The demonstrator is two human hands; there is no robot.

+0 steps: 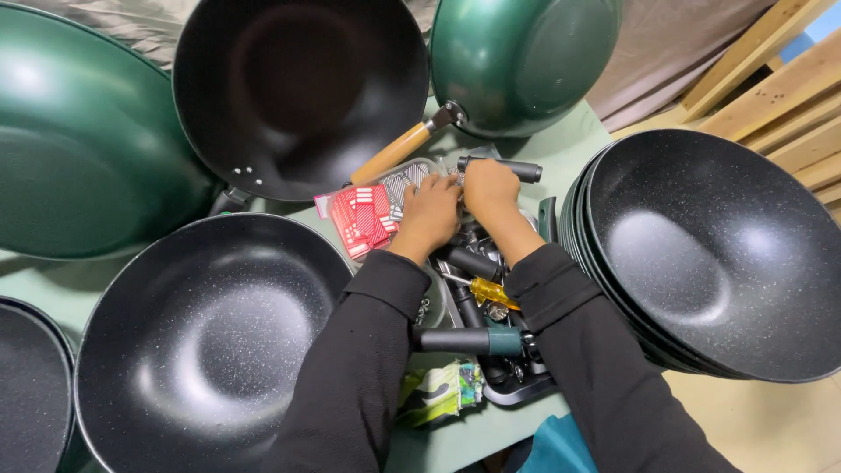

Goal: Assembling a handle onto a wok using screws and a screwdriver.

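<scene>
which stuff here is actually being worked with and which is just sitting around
In hand:
- left hand and right hand, close together over the tray
- black handle at the right hand
- tray of pan handles
- clear packet by the left hand

Lying about:
- stacked black woks
- green woks
- wood-handled wok
- yellow screwdriver
- red packet

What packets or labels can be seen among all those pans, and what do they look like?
Red packet: flat, red with white print, left of the left hand.
Clear packet: see-through plastic with a dark striped card, under the left hand, beside the red packet.
Green packet: crumpled, green, white and black, at the table's near edge between the sleeves.
No signs or screens.
</scene>
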